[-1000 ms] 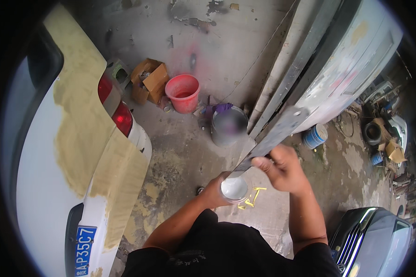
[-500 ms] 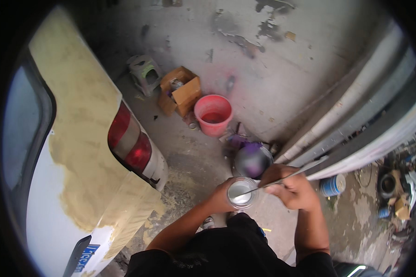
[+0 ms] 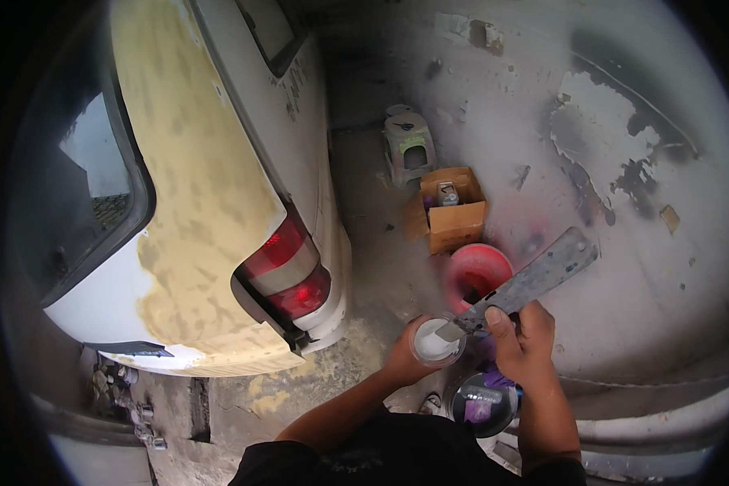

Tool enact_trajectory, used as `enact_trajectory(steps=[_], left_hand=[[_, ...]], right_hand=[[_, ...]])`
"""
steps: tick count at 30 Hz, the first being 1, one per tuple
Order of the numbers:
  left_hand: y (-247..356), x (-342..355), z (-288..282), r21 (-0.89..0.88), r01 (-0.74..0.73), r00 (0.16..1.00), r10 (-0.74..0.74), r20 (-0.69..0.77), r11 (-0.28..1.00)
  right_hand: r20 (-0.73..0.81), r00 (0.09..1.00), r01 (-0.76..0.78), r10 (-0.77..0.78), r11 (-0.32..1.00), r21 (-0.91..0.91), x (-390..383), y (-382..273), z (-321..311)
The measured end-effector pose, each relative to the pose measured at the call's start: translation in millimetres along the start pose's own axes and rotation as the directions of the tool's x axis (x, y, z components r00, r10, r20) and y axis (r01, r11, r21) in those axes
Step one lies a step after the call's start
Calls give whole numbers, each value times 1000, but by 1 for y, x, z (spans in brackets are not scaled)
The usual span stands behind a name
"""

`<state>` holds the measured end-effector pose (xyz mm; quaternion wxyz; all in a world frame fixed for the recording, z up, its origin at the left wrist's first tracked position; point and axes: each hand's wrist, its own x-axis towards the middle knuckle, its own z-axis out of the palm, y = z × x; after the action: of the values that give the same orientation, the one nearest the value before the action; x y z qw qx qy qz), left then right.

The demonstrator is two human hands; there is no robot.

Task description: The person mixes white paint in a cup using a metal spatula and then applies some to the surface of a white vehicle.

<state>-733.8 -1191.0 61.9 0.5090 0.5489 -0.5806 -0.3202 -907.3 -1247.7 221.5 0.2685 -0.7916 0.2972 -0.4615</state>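
My left hand [image 3: 405, 358] is wrapped round a clear cup [image 3: 460, 356] from its left side. Pale grey-white paint [image 3: 434, 343] lies inside the cup, its surface facing up. My right hand [image 3: 526, 344] grips a flat, paint-stained stirring stick [image 3: 547, 267] between thumb and fingers. The stick slants across the cup's mouth: its lower end dips into the paint, while the wide end with a hole points up and right. How deep the tip goes is hidden by the paint.
To my left stands a car [image 3: 190, 227] with sanded tan patches and a red tail light [image 3: 300, 293]. Beyond my hands are a red bucket [image 3: 475, 253], a cardboard box [image 3: 458, 228] and a stool [image 3: 407, 138]. A dark round container [image 3: 502, 411] sits below my right hand.
My view has swung left toward the car. The stick has turned from edge-on to showing its broad face; its end still sits in the cup, and both hands keep their holds.
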Motion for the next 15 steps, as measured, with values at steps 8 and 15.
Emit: enact_trajectory(steps=[8,15], left_hand=[[-17,56,-13,151,51,975,-16,-221,987],[-38,114,-48,160,120,901,-40,-432,980]], right_hand=[[183,973,116,-144,981,156,99,71,34],[115,986,72,-124,922,380,175,85,68]])
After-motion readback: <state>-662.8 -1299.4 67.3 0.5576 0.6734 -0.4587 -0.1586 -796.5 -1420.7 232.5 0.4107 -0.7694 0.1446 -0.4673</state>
